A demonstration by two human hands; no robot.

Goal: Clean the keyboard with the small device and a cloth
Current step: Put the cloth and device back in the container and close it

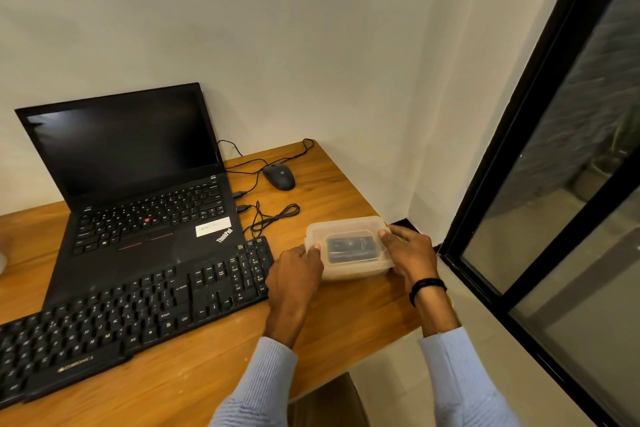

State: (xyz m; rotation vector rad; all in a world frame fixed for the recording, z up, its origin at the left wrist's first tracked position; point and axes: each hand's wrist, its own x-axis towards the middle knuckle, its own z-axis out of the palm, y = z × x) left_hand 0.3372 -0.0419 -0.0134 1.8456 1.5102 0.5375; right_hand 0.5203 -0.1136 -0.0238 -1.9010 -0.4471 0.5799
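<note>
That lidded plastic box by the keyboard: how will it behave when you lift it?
The plastic box looks thin and translucent, so probably light and flexible under the left hand and right hand gripping its ends. The dark device inside does not fill it, so it may slide if tilted. Its smooth walls could be slippery.

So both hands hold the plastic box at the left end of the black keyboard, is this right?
Not quite. In the head view the left hand and right hand hold the plastic box at the right end of the black keyboard, not the left.
</note>
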